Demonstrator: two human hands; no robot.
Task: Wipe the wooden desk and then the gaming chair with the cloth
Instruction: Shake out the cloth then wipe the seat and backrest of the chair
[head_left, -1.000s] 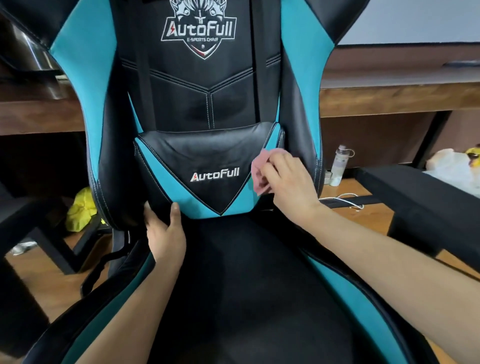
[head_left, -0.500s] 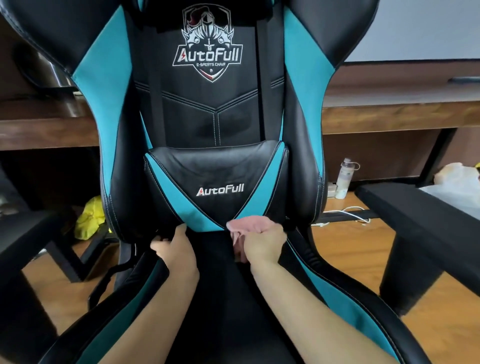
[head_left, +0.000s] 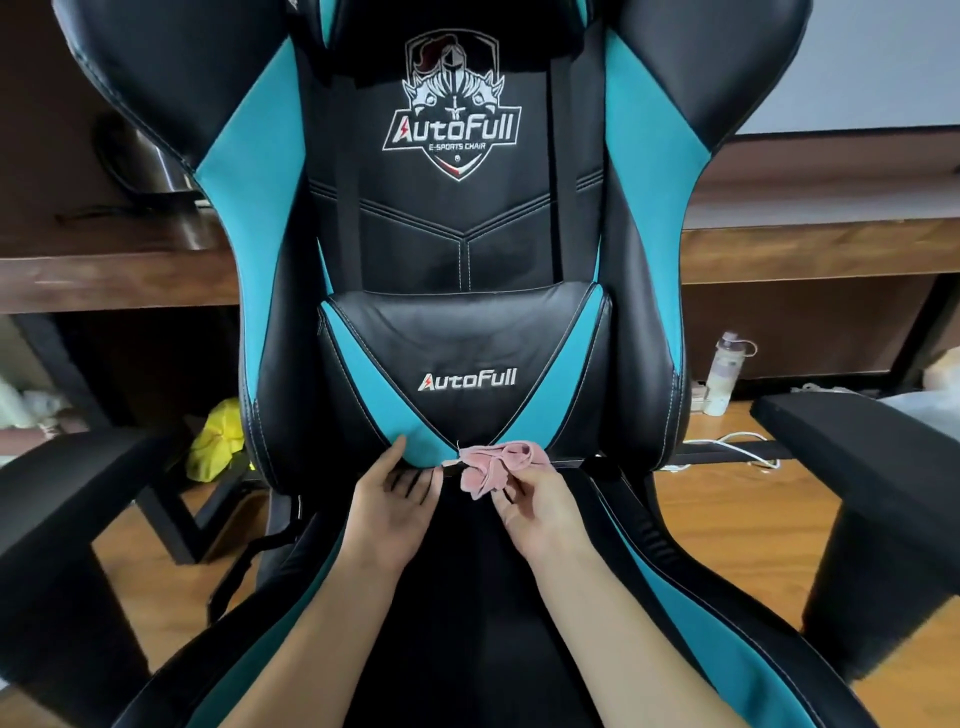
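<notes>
A black and teal gaming chair (head_left: 457, 234) fills the view, facing me. Its lumbar cushion (head_left: 462, 358) sits at the base of the backrest, above the black seat (head_left: 467, 597). My right hand (head_left: 535, 514) pinches a crumpled pink cloth (head_left: 493, 462) at the cushion's bottom edge, right of centre. My left hand (head_left: 392, 506) lies palm up at the cushion's lower left edge, thumb against its teal corner and fingers tucked under it. The wooden desk (head_left: 810, 249) runs behind the chair on both sides.
Black armrests stand at the left (head_left: 78, 467) and right (head_left: 857, 441). Under the desk are a yellow bundle (head_left: 218, 436), a white bottle (head_left: 724, 371) and a white cable (head_left: 727, 447) on the wooden floor. A metal kettle (head_left: 156, 156) sits on the desk at left.
My right hand brought the cloth from the cushion's right side down to its bottom edge. The left hand shifted right under the cushion and turned palm up. The view tilted upward.
</notes>
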